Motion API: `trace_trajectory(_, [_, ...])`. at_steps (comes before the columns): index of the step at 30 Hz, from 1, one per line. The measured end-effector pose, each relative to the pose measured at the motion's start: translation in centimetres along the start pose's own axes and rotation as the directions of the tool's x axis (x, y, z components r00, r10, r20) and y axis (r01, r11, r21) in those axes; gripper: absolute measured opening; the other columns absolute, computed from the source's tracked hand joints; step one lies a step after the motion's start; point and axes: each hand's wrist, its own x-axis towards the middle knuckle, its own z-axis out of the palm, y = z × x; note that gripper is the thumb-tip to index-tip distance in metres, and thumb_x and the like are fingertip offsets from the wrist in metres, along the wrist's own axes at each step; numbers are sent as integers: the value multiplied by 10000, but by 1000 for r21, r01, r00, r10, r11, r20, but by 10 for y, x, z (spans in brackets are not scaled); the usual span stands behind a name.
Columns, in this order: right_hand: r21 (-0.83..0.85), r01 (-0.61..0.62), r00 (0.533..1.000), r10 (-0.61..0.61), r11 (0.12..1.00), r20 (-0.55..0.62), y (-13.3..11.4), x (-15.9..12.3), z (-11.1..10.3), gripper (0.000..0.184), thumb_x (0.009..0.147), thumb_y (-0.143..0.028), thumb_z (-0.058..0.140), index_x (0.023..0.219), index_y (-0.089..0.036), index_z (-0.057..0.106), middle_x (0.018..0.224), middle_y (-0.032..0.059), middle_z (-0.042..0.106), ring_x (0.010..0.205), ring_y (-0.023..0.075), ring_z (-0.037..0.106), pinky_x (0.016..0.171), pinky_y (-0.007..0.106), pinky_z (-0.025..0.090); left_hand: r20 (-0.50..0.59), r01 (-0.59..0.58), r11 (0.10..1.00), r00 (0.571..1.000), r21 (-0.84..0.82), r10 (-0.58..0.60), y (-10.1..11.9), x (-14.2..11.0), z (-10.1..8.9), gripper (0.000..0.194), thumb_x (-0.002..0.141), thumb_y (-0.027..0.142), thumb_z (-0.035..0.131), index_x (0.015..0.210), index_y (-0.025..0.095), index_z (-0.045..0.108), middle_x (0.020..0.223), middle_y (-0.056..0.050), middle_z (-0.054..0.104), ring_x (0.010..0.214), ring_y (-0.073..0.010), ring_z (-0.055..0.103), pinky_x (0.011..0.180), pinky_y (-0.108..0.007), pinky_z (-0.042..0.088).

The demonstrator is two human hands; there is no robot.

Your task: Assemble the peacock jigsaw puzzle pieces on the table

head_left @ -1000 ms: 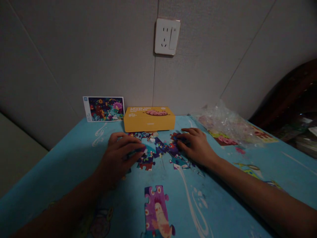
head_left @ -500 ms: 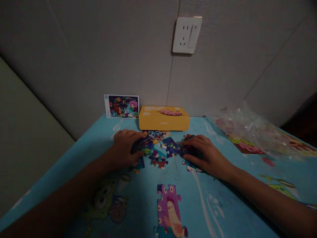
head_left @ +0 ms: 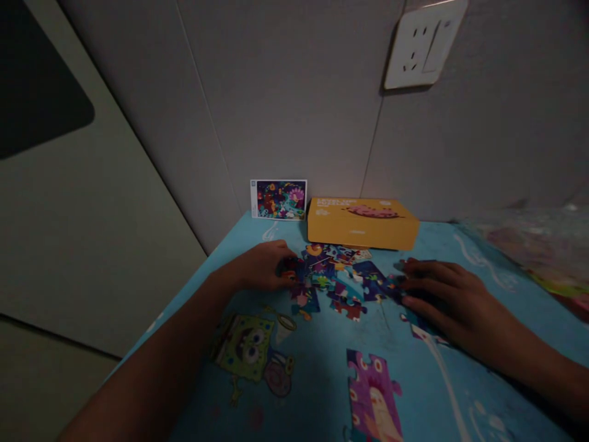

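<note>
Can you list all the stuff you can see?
yellow rectangular puzzle box: one, yellow, against wall
white-edged picture card: one, multicoloured, left of box
flat jigsaw pieces: many, mostly dark, before box
joined puzzle section: one, purple, nearest front
crinkly plastic wrap: one heap, clear, far right
cartoon-printed cover: one, blue, underneath
rectangular wall socket: one, white, upper right
wall: grey, behind
left hand, right hand: bare, at pieces

Left hand (head_left: 267, 266): at left edge of puzzle pile (head_left: 340, 279), fingers curled over dark pieces. Right hand (head_left: 453, 301): palm down over pieces at the pile's right side. Joined purple pieces (head_left: 373, 393) lie nearer the viewer, apart from the pile. Yellow box (head_left: 361, 228) directly behind pile; picture card (head_left: 278, 199) upright beside box, against wall (head_left: 294, 110).
</note>
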Motion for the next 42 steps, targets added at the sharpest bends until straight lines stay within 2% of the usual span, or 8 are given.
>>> trace_trajectory(10, [6,-34,999,34,999,-4,-7,1,-6,338,959,-491,525,1009,-248,754,1194,116,676,1131,333,595,951,577,490,-320,-52,975,947,-215,-20,-3,0,-4,435,858,392,633,1202,129,588,979,-73,656,828,-177,592,782,-321,511])
trace_trajectory(16, [9,-31,999,32,999,-21,-11,2,-7,326,958,-472,530,993,-243,760,1174,124,679,1125,330,600,949,565,492,-203,-161,955,973,-250,111,21,4,15,479,783,278,732,1234,207,589,1164,-85,648,1085,-252,585,963,-406,476])
trace_trajectory(20, [0,-42,999,42,999,-9,-12,2,-9,313,956,-459,539,1001,-242,761,1185,121,674,1130,322,597,963,561,484,-180,-126,971,980,-204,90,23,8,23,458,804,248,707,1243,229,582,1196,-76,631,1155,-259,544,1010,-426,452])
trace_trajectory(23, [-1,-41,999,41,999,4,-11,2,-10,312,960,-456,538,1021,-240,755,1192,122,667,1131,315,593,961,564,483,-258,-26,988,966,-153,-15,14,9,20,432,835,317,674,1237,187,581,1202,-108,642,1154,-288,544,1024,-479,424])
trace_trajectory(26, [9,-34,999,34,999,3,-12,2,-10,309,959,-453,540,1019,-237,753,1185,124,667,1137,313,592,962,560,484,-230,53,989,969,-137,-84,6,8,15,392,797,322,695,1153,171,634,1122,-117,682,1076,-314,589,964,-516,447])
trace_trajectory(32, [12,-42,999,42,999,-1,-12,2,-8,301,952,-455,545,1021,-248,753,1179,117,670,1128,318,597,959,560,486,-173,50,977,981,-209,-87,3,5,9,374,741,263,714,1105,205,653,1034,-47,714,905,-207,667,823,-342,532])
trace_trajectory(38, [16,-33,999,33,999,0,-13,2,-10,312,952,-462,533,994,-247,755,1157,121,675,1127,322,597,959,563,481,-361,180,956,896,-233,-257,-3,11,11,421,851,282,557,1255,164,542,828,-1,651,748,-151,640,764,-284,539])
trace_trajectory(42, [9,-34,999,34,999,2,-14,3,-11,302,952,-447,535,991,-239,751,1169,121,670,1122,318,597,961,562,478,-359,287,942,872,-174,-332,-17,10,15,399,821,301,592,1202,183,608,763,4,652,693,-171,629,693,-280,520])
